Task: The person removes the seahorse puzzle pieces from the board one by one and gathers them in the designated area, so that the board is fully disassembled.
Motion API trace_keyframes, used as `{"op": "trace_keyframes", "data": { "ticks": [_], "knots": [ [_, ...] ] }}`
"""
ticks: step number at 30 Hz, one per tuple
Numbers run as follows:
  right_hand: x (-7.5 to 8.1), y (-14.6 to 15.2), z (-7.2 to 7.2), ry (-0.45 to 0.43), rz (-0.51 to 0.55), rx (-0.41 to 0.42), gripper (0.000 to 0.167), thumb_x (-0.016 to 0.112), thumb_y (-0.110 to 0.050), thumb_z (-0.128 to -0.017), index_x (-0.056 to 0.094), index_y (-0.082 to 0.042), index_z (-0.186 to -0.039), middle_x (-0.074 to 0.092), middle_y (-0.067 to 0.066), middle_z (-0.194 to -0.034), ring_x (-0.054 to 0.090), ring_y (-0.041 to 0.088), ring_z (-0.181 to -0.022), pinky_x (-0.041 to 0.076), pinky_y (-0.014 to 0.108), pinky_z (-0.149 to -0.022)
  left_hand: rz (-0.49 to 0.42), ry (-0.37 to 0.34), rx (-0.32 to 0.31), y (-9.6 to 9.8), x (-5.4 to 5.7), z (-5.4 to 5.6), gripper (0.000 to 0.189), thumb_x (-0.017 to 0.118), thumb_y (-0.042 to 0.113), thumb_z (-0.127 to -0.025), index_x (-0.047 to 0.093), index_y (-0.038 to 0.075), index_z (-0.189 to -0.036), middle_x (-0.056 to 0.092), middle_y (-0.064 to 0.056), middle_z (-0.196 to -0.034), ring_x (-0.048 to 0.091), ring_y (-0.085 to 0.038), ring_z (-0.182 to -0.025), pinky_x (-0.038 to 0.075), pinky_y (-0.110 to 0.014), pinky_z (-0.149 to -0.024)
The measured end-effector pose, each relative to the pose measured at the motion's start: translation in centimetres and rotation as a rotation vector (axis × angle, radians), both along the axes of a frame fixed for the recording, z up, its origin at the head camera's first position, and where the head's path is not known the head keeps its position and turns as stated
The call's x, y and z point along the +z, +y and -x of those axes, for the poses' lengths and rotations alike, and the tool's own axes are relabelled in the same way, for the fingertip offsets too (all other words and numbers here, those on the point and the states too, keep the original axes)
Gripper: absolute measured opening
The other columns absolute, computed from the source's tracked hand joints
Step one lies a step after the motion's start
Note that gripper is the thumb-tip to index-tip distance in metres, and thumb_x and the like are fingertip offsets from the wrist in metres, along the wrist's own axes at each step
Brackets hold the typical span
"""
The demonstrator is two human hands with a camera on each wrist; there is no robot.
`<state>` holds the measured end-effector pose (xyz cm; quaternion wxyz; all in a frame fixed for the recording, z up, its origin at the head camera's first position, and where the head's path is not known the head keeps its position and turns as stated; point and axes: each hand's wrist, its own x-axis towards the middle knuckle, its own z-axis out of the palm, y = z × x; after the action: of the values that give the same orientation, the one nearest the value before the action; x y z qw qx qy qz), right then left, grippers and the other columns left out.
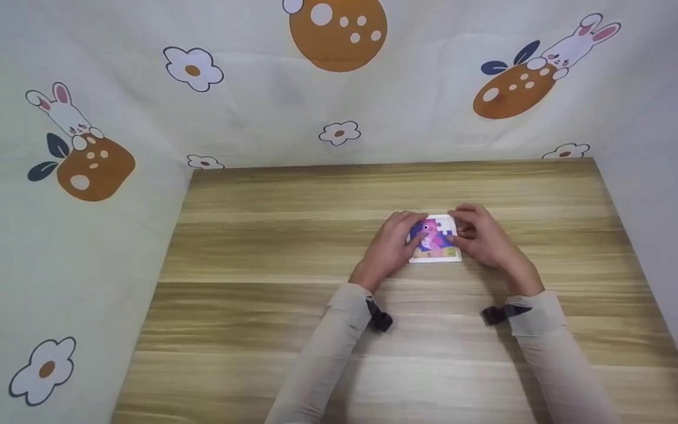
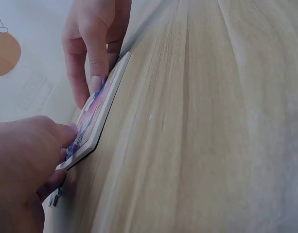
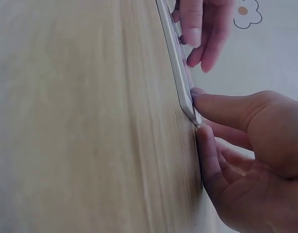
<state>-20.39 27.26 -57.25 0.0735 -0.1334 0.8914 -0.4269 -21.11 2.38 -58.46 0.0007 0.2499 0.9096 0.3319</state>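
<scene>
A small square jigsaw puzzle (image 1: 431, 241) with a white frame lies on the table; it shows a pink animal on a blue ground. A bare white patch with piece outlines shows at its upper right. My left hand (image 1: 395, 238) holds the puzzle's left side, thumb over the picture and other fingers along the edge. On the opposite side, my right hand (image 1: 483, 235) grips the right edge, with its thumb (image 3: 221, 109) on top and its fingers curled beside the frame. Under the left fingers a small dark thing (image 2: 54, 197) shows, too hidden to identify.
The wood-grain table (image 1: 256, 247) extends around the puzzle on all sides. A pale cloth (image 1: 256, 106) printed with rabbits, oranges and flowers stands behind it and along both sides. A black strap with a camera (image 1: 379, 318) sits on each wrist.
</scene>
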Motion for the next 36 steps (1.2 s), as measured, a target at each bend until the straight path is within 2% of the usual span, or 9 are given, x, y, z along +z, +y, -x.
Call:
{"op": "trace_keyframes", "data": {
  "ticks": [3, 8, 12, 18, 21, 24, 29, 32, 36],
  "knots": [
    [-0.2, 0.1, 0.1, -0.001, 0.013, 0.003, 0.06, 0.076, 0.003, -0.096, 0.055, 0.008, -0.152, 0.046, 0.03, -0.159, 0.066, 0.042, -0.122, 0.059, 0.054, -0.107, 0.014, 0.006, -0.006, 0.1, 0.1, 0.1, 0.043, 0.07, 0.023, -0.107, 0.064, 0.015, -0.149, 0.07, -0.002, -0.142, 0.063, -0.019, -0.133, 0.049, -0.031, -0.12],
    [-0.3, 0.2, 0.2, -0.007, 0.012, -0.008, 0.06, 0.076, 0.003, -0.097, 0.058, 0.0, -0.153, 0.055, 0.024, -0.154, 0.066, 0.037, -0.119, 0.059, 0.052, -0.108, 0.077, -0.009, -0.03, 0.3, 0.6, 0.5, 0.045, 0.069, 0.022, -0.108, 0.061, 0.015, -0.152, 0.068, -0.003, -0.147, 0.061, -0.021, -0.138, 0.047, -0.034, -0.123],
    [-0.4, 0.2, 0.2, -0.015, 0.018, -0.016, 0.056, 0.075, 0.003, -0.097, 0.06, 0.0, -0.151, 0.057, 0.023, -0.152, 0.065, 0.036, -0.121, 0.059, 0.05, -0.109, 0.141, -0.031, -0.044, 0.5, 1.1, 0.8, 0.044, 0.067, 0.023, -0.108, 0.061, 0.018, -0.152, 0.066, -0.001, -0.149, 0.06, -0.02, -0.14, 0.047, -0.035, -0.124],
    [-0.4, 0.2, 0.1, 0.007, 0.026, -0.012, 0.054, 0.076, 0.003, -0.096, 0.062, 0.002, -0.148, 0.057, 0.024, -0.153, 0.068, 0.038, -0.119, 0.06, 0.05, -0.107, 0.189, 0.003, -0.062, 0.6, 1.4, 1.1, 0.038, 0.068, 0.024, -0.108, 0.068, 0.02, -0.145, 0.07, 0.002, -0.144, 0.063, -0.019, -0.135, 0.05, -0.037, -0.119],
    [-0.4, 0.2, 0.1, 0.007, 0.026, -0.009, 0.054, 0.076, 0.003, -0.096, 0.062, 0.002, -0.148, 0.056, 0.025, -0.153, 0.068, 0.04, -0.12, 0.06, 0.051, -0.106, 0.198, 0.021, -0.051, 0.6, 1.6, 1.1, 0.035, 0.072, 0.026, -0.105, 0.072, 0.022, -0.14, 0.074, 0.004, -0.138, 0.065, -0.018, -0.131, 0.052, -0.037, -0.115],
    [-0.5, 0.2, 0.1, 0.007, 0.025, -0.003, 0.054, 0.076, 0.003, -0.097, 0.062, 0.002, -0.148, 0.056, 0.025, -0.153, 0.068, 0.041, -0.121, 0.059, 0.051, -0.108, 0.218, 0.051, -0.037, 0.7, 1.8, 1.1, 0.032, 0.076, 0.027, -0.103, 0.076, 0.024, -0.134, 0.077, 0.007, -0.131, 0.069, -0.016, -0.121, 0.055, -0.036, -0.105],
    [-0.4, 0.3, 0.1, 0.017, 0.025, 0.004, 0.054, 0.076, 0.003, -0.096, 0.061, 0.004, -0.148, 0.057, 0.026, -0.152, 0.067, 0.042, -0.122, 0.059, 0.051, -0.108, 0.275, 0.1, -0.048, 1.1, 2.1, 1.2, 0.027, 0.077, 0.029, -0.102, 0.078, 0.025, -0.129, 0.08, 0.007, -0.124, 0.07, -0.016, -0.112, 0.057, -0.037, -0.094],
    [-0.3, 0.3, 0.0, 0.019, 0.023, 0.004, 0.054, 0.076, 0.003, -0.096, 0.061, 0.004, -0.149, 0.057, 0.027, -0.151, 0.066, 0.042, -0.122, 0.059, 0.051, -0.108, 0.305, 0.1, -0.048, 1.3, 2.4, 1.2, 0.029, 0.077, 0.03, -0.102, 0.077, 0.025, -0.131, 0.079, 0.006, -0.124, 0.07, -0.016, -0.116, 0.057, -0.038, -0.096],
    [-0.2, 0.3, -0.1, 0.011, 0.018, 0.0, 0.055, 0.076, 0.001, -0.097, 0.06, 0.002, -0.15, 0.057, 0.026, -0.151, 0.065, 0.04, -0.123, 0.059, 0.051, -0.109, 0.308, 0.054, -0.048, 1.5, 2.8, 1.4, 0.037, 0.079, 0.027, -0.1, 0.074, 0.024, -0.137, 0.076, 0.004, -0.13, 0.069, -0.017, -0.123, 0.057, -0.038, -0.105]
  ]
}}
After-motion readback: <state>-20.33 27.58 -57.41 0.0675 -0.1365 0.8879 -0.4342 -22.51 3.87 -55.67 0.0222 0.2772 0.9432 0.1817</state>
